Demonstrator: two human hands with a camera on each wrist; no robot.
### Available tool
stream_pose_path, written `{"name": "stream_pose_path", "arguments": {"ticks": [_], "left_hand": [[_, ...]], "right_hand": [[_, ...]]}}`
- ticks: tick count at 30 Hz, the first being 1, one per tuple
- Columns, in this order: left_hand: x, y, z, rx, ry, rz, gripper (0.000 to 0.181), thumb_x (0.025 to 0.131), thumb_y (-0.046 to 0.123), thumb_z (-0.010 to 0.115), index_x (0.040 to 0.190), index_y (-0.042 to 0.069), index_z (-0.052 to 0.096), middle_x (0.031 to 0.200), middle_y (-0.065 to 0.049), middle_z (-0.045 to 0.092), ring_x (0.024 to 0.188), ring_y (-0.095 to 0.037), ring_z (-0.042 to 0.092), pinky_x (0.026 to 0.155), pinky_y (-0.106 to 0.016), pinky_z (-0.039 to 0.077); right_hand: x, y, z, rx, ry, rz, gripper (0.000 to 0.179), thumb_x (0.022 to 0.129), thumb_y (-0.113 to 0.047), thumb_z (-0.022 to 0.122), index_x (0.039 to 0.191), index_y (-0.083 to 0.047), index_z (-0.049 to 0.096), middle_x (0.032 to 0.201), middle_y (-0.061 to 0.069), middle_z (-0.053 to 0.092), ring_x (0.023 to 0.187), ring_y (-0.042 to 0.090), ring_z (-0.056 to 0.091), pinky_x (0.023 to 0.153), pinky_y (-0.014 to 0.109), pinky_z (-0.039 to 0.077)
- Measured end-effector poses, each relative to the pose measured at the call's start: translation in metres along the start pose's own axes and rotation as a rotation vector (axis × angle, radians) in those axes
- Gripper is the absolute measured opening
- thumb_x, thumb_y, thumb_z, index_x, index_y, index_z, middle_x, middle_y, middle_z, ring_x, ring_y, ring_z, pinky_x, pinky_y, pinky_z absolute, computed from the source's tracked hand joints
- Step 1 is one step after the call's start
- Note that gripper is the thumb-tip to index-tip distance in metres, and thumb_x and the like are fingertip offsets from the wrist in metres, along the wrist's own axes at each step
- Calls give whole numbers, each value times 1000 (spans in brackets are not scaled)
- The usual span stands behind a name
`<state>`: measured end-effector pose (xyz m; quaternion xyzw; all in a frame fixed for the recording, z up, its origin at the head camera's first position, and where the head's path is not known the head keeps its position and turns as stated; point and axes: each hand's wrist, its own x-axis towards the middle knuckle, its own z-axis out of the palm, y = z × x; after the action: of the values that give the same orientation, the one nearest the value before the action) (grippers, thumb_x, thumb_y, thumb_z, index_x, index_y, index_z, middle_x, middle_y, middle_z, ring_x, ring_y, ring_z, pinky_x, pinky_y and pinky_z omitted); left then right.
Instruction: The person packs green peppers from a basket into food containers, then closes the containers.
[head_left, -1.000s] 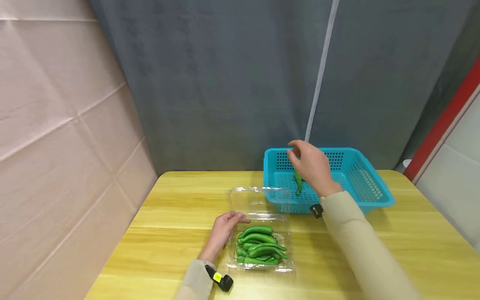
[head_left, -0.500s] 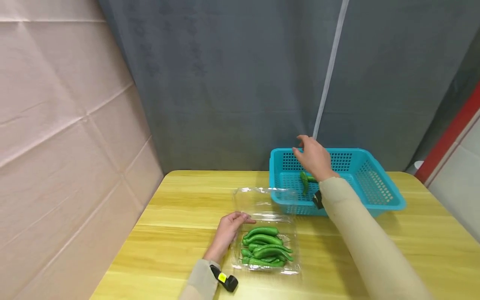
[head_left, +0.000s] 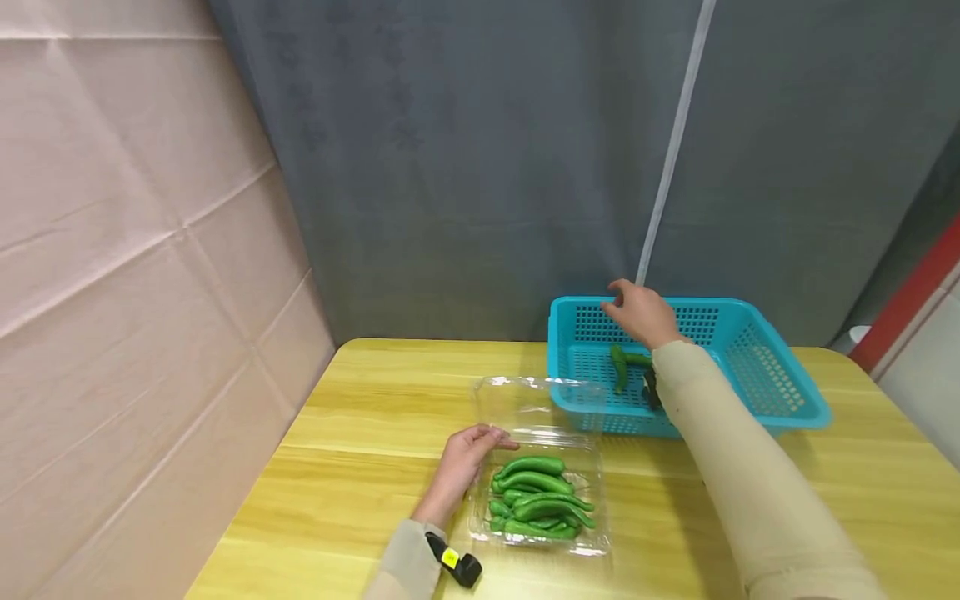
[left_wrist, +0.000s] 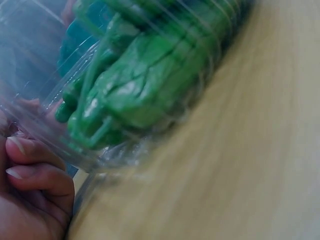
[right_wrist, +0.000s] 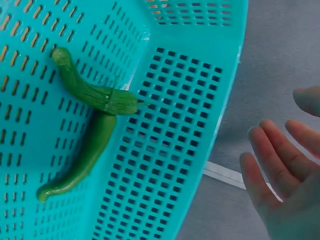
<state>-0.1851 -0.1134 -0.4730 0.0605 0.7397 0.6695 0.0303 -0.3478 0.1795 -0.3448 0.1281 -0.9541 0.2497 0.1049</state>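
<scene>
A clear plastic clamshell box point(head_left: 592, 543) lies on the table with its lid folded back, holding several green peppers point(head_left: 538, 505). At its left side near the hinge, my left hand point(head_left: 457, 465) grips the edge between thumb and curled fingers; the left wrist view shows those fingers point(left_wrist: 42, 172) against the plastic. Over the back of the turquoise basket point(head_left: 798, 408), my right hand point(head_left: 647, 317) hovers with nothing in it, its fingers spread in the right wrist view. Two green peppers lie inside the basket, an upper pepper point(right_wrist: 82, 92) touching a lower pepper point(right_wrist: 87, 160).
The basket stands at the back right of the wooden table point(head_left: 360, 417), and the clamshell's lid point(head_left: 517, 404) overlaps its front left corner in the head view. A grey curtain point(head_left: 450, 167) hangs behind the table. A pale cloth wall point(head_left: 135, 292) is on the left.
The head view has shifted, so the scene sits further right. My right hand has moved slightly right over the basket, uncovering more of the second pepper. My left hand keeps its place on the box.
</scene>
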Motion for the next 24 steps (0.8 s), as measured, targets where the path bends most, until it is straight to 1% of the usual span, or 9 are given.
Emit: {"name": "stream_pose_path", "arguments": {"ticks": [3, 6, 10, 12, 14, 17, 19, 22, 24], "left_hand": [[3, -10, 0, 14, 4, 2, 29, 89, 35, 51, 100, 10, 62, 93, -2, 68, 36, -4, 29, 29, -23, 24], [4, -19, 0, 28, 7, 3, 31, 88, 40, 51, 99, 13, 63, 93, 0, 68, 36, -5, 29, 28, -25, 24], [2, -21, 0, 40, 2, -8, 32, 86, 45, 52, 98, 17, 64, 93, 1, 68, 36, -5, 29, 28, -23, 25], [1, -20, 0, 45, 2, -15, 32, 86, 46, 52, 97, 19, 64, 93, 2, 68, 36, -5, 29, 29, -21, 25], [0, -19, 0, 45, 3, -18, 31, 85, 46, 52, 97, 19, 64, 93, 2, 68, 36, -5, 29, 29, -20, 25], [-1, -19, 0, 36, 7, -16, 32, 86, 45, 52, 97, 18, 64, 93, 2, 68, 37, -5, 29, 30, -21, 25], [-1, -19, 0, 35, 8, -14, 32, 86, 45, 52, 98, 18, 64, 93, 1, 68, 37, -5, 29, 30, -21, 25], [-2, -19, -1, 36, 9, -5, 32, 86, 44, 52, 99, 16, 63, 94, 1, 68, 37, -5, 29, 29, -22, 25], [-2, -19, -1, 40, 9, -3, 33, 87, 44, 52, 99, 16, 63, 94, 1, 68, 37, -5, 29, 29, -22, 25]], "right_hand": [[0, 4, 1, 1, -33, 9, 44, 90, -30, 52, 127, -7, 44, 106, 15, 57, 77, 26, 57, 59, 42, 45], [-1, 7, 2, -29, -65, 16, 43, 90, -28, 52, 126, -6, 44, 106, 17, 57, 79, 27, 57, 62, 43, 45], [-1, 11, 4, -115, -129, -11, 41, 89, -25, 53, 124, -4, 46, 103, 18, 59, 79, 27, 58, 62, 44, 46], [-1, 14, 7, -147, -185, -37, 43, 89, -23, 55, 125, -3, 45, 105, 18, 58, 83, 29, 57, 65, 46, 46], [2, 16, 10, -175, -252, -86, 44, 88, -22, 56, 126, -2, 46, 110, 21, 56, 89, 31, 57, 70, 48, 46], [3, 20, 16, -191, -356, -147, 47, 87, -21, 58, 127, 0, 45, 121, 26, 48, 105, 39, 48, 82, 53, 40], [2, 22, 19, -206, -407, -177, 48, 87, -21, 59, 127, 1, 45, 125, 28, 44, 110, 42, 43, 87, 54, 37], [-2, 26, 23, -205, -468, -148, 49, 86, -20, 58, 128, 1, 44, 127, 27, 42, 115, 44, 37, 90, 57, 34], [-3, 30, 25, -211, -500, -103, 49, 86, -20, 59, 129, -1, 44, 127, 25, 43, 116, 44, 37, 89, 59, 32]]}}
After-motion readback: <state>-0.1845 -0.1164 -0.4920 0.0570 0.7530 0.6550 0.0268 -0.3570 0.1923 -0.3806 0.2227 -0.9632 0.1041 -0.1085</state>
